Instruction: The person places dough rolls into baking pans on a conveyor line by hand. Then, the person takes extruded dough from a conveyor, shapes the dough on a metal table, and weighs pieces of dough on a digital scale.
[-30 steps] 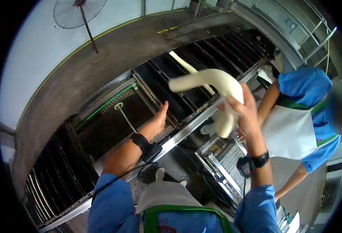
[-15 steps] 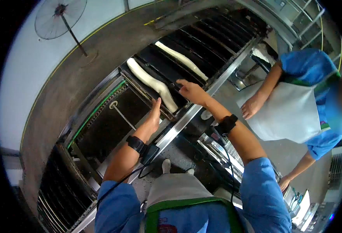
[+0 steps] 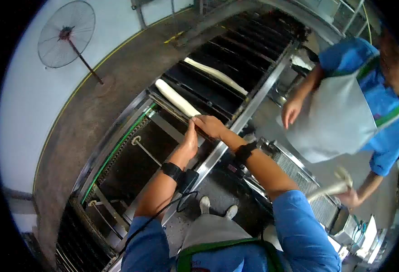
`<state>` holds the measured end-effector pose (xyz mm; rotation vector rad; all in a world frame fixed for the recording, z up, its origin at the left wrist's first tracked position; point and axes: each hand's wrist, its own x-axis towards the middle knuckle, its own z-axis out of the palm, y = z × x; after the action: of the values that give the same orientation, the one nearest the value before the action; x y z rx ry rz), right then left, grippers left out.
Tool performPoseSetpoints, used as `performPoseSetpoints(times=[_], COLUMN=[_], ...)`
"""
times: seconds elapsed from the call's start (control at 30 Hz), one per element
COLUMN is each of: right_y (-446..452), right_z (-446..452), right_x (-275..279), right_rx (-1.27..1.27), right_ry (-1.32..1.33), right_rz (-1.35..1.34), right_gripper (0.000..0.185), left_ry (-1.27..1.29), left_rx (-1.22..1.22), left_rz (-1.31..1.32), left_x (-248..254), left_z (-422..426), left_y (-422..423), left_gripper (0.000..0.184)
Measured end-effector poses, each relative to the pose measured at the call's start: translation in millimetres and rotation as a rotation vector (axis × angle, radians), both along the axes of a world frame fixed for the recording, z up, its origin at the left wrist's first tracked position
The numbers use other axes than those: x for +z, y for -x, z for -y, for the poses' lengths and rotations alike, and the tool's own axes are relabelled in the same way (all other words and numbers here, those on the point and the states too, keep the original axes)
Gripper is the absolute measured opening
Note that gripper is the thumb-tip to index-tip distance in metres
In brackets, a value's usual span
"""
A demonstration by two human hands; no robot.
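A long pale dough strip (image 3: 177,98) lies in the nearest black tray slot of the conveyor, its lower end under my hands. My right hand (image 3: 210,126) reaches over that end with its fingers bent against it; whether they grip it is hidden. My left hand (image 3: 190,141) is upright beside the same end, fingers stretched out and close together, its tip touching my right hand. A second dough strip (image 3: 215,75) lies in a slot farther along the conveyor.
The conveyor's metal rail (image 3: 217,154) runs diagonally before me. At the right a co-worker in a white apron (image 3: 328,118) holds a pale dough piece (image 3: 328,189) over a mesh belt (image 3: 294,174). A standing fan (image 3: 66,34) is at the upper left.
My right hand has moved left and down onto the dough's lower end, beside my left hand. The strip looks straighter. The co-worker's lower hand now holds a dough piece.
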<state>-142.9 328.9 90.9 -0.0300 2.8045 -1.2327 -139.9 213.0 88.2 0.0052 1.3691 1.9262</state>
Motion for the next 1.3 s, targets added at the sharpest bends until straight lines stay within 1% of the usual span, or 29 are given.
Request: performPoseSetpoints(times=[0.03, 0.07, 0.1, 0.13, 0.17, 0.2, 0.23, 0.27, 0.33, 0.37, 0.43, 0.47, 0.5, 0.53, 0.57, 0.63, 0.67, 0.77, 0.8, 0.83, 0.87, 0.93, 0.97, 1.0, 1.03, 1.07, 1.17, 1.27, 1.3], right_y=[-9.4, -22.5, -39.3, -58.5, -80.0, -105.3, -131.8, -157.8, -218.8, -247.3, -300.6, -330.6, -355.9, -381.5, -401.4, -425.1, -434.8, -458.0, -469.4, -470.8, -487.2, -499.6, -510.9, -531.3, -544.4, -565.1, -608.5, -643.9, -646.2], right_z=[-2.1, -5.1, -19.8, -36.0, -53.3, -69.3, -81.5, -96.1, -116.0, -132.6, -148.1, -164.0, -168.5, -182.1, -195.4, -199.3, -195.6, -218.2, -228.5, -233.1, -256.1, -285.3, -311.2, -334.1, -345.7, -373.1, -409.7, -434.5, -441.6], right_x=[-2.3, -4.2, -3.5, -2.1, -0.9, -0.2, 0.1, -2.6, -0.5, -12.2, 3.2, -27.8, -22.8, -34.8, -46.4, -45.9, -41.6, -71.6, -89.8, -85.5, -115.2, -87.3, -95.2, -105.5, -82.4, -97.2, -87.8, -96.2, -87.3], right_rx=[-0.029, -0.045, -0.055, -0.054, -0.054, -0.086, -0.117, -0.074, -0.16, -0.205, -0.428, -0.483, -0.6, -0.659, -0.717, -0.815, -0.863, -0.934, -0.923, -0.961, -0.979, -0.987, -1.006, -0.985, -1.011, -1.045, -1.3, -1.396, -1.452], right_ry=[-0.075, -0.066, -0.076, -0.018, 0.04, 0.01, -0.022, -0.055, 0.018, -0.011, 0.061, 0.026, 0.052, 0.122, 0.192, 0.191, 0.136, 0.121, 0.052, 0.071, 0.135, -0.03, -0.033, -0.138, -0.183, -0.275, -0.197, -0.349, -0.301], right_rz=[-0.099, -0.251, -0.407, -0.415, -0.427, -0.468, -0.508, -0.391, -0.309, -0.225, -0.002, -0.048, 0.049, 0.038, 0.028, 0.058, 0.172, 0.174, 0.08, 0.097, 0.04, 0.171, 0.161, 0.117, 0.102, 0.139, 0.187, 0.115, 0.258], right_gripper=[0.04, 0.039, 0.033, 0.03, 0.028, 0.028, 0.029, 0.034, 0.036, 0.036, 0.035, 0.036, 0.029, 0.029, 0.03, 0.033, 0.035, 0.037, 0.035, 0.037, 0.039, 0.044, 0.045, 0.046, 0.046, 0.044, 0.043, 0.048, 0.043], left_ry=[0.047, -0.107, -0.081, -0.022, -0.075, 0.235, 0.411, 0.525, 0.628, 0.728, 0.943, 0.985, 1.032, 1.04, 1.076, 1.07, 1.071, 1.044, 1.059, 1.087, 1.126, 1.236, 1.317, 1.398, 1.47, 1.553, 1.799, 1.387, 1.287], left_rx=[0.023, 0.095, 0.138, 0.226, 0.194, 0.296, 0.36, 0.373, 0.498, 0.548, 0.646, 0.652, 0.645, 0.656, 0.652, 0.611, 0.594, 0.695, 0.691, 0.683, 0.668, 0.586, 0.538, 0.472, 0.419, 0.369, 0.337, 0.756, 0.808], left_rz=[0.027, 0.085, 0.048, 0.138, 0.151, 0.008, -0.003, -0.031, -0.062, -0.113, -0.197, -0.213, -0.23, -0.231, -0.252, -0.235, -0.247, -0.234, -0.279, -0.34, -0.421, -0.674, -0.827, -0.98, -1.125, -1.254, -1.595, -0.553, -0.378], left_x=[0.6, -15.9, -13.5, -9.6, -66.4, -34.0, -41.2, -54.0, -78.5, -68.7, -47.7, -59.6, -72.9, -36.7, -51.6, -39.0, -38.6, -38.2, -40.2, -44.6, -50.1, -65.6, -74.1, -83.1, -93.4, -102.6, -108.0, -67.8, -68.8], left_z=[-4.4, -9.8, -25.4, -41.3, -47.6, -64.1, -80.1, -86.1, -97.4, -103.9, -115.8, -113.4, -112.7, -115.3, -114.5, -108.6, -109.4, -115.2, -120.9, -121.4, -125.0, -137.1, -139.3, -144.3, -156.3, -169.2, -194.4, -208.0, -205.0], left_y=[-0.6, 1.9, -0.4, -7.2, 18.5, 5.7, 12.5, 21.7, 27.7, 20.2, 3.1, 4.8, 5.3, -13.9, -10.9, -13.9, -12.2, -11.7, -9.0, -7.3, -6.3, -5.1, -3.9, -3.3, -0.1, -0.5, 1.3, -9.5, -12.6], left_gripper=[0.067, 0.062, 0.066, 0.06, 0.065, 0.069, 0.069, 0.069, 0.069, 0.069, 0.071, 0.07, 0.07, 0.068, 0.068, 0.067, 0.067, 0.064, 0.059, 0.054, 0.049, 0.04, 0.036, 0.033, 0.03, 0.028, 0.028, 0.049, 0.053])
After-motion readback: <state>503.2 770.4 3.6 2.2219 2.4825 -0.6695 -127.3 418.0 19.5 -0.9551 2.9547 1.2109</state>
